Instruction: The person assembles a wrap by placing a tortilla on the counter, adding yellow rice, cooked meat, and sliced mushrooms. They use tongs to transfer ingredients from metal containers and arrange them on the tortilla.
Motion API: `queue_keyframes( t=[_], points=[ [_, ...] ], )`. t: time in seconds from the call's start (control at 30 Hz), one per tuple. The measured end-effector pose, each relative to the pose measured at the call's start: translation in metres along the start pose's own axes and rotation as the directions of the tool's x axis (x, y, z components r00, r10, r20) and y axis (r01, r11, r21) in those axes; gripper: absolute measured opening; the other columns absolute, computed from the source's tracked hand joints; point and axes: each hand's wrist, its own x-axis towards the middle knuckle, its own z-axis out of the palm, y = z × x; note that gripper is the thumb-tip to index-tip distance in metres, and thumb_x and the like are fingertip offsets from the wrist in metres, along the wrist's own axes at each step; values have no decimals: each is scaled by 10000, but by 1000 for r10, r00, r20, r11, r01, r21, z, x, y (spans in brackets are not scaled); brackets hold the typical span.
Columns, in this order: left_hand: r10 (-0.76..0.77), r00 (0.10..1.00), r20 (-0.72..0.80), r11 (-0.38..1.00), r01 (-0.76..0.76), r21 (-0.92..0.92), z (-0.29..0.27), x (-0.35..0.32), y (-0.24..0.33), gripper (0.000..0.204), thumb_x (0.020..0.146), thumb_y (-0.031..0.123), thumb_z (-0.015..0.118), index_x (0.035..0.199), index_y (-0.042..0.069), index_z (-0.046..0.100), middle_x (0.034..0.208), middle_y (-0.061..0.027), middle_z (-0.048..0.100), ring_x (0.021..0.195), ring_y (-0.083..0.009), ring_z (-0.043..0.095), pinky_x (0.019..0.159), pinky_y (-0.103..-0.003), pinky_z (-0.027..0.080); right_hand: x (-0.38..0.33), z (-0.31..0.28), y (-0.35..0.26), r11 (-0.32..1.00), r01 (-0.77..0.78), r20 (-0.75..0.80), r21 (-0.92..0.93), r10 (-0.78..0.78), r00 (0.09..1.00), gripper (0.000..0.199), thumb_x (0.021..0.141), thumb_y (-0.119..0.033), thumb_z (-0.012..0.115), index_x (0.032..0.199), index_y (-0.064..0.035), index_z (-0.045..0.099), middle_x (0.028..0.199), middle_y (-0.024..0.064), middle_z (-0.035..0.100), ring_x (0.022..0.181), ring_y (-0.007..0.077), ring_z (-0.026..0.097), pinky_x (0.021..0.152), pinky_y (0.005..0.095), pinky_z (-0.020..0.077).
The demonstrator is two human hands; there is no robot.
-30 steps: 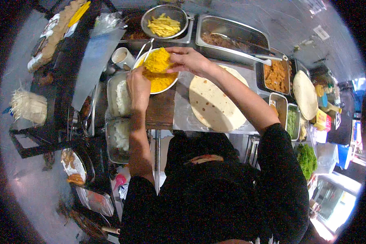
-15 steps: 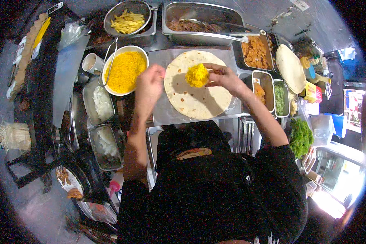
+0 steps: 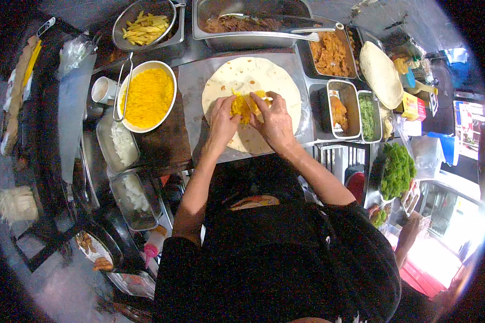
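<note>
The left hand (image 3: 222, 121) and right hand (image 3: 276, 121) are touching the yellow rice (image 3: 243, 109) with curled fingers, though whether either is gripping any I cannot tell; the rice, no longer hanging from the right hand, is lying on the roundish flatbread (image 3: 253, 74), its visible part running left to right. Farther off, a yellow-and-red box (image 3: 415, 107) is bearing blurred print

Right-side glare, grainy dark edges

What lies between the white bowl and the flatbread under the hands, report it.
In the head view, the left margin of the paper sheet under the flatbread, plus some brown board beside the white bowl.
</note>
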Motion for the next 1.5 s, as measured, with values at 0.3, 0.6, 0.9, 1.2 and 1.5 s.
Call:
queue_keyframes(
  t=[0.3,0.6,0.9,1.2,1.5],
  points=[
    [34,998,53,999,-34,-6,-12,4,-6,465,724,-34,671,1180,4,586,1151,-164,566,1075,-351,539,933,-402,449,-8,-29,25,990,-19,22,-137,22,1000,584,742,-157,743,1293,-179,551,1258,170,459,1104,348,501,864,399,513],
    [156,986,52,972,-163,170,-4,5,15,369,738,110,716,1102,85,660,1159,-110,581,1051,-309,531,932,-405,445,-12,-37,32,992,-29,-47,-125,23,999,596,731,-138,752,1291,-185,553,1266,158,459,1107,324,495,857,392,511],
    [151,985,86,953,-168,253,-5,15,24,236,789,66,669,1021,98,698,1074,-63,595,1006,-286,543,858,-383,473,-18,-46,53,999,0,-76,-41,-3,997,580,740,-161,750,1287,-166,560,1266,166,471,1108,340,503,895,402,492],
    [18,1000,-6,993,-17,121,-15,13,15,243,865,8,521,1063,35,658,1036,-162,630,981,-350,601,878,-434,478,-17,-36,39,986,99,19,134,-102,995,630,698,-57,758,1288,-178,570,1287,180,468,1115,325,519,875,363,532],
    [249,947,-204,968,-236,88,-10,5,18,342,768,-84,487,1037,28,667,1058,-150,630,1000,-315,620,878,-391,503,-12,-42,36,983,185,-28,-16,-186,982,578,738,-86,703,1284,-221,569,1291,116,482,1154,303,501,869,356,535]
  ],
)
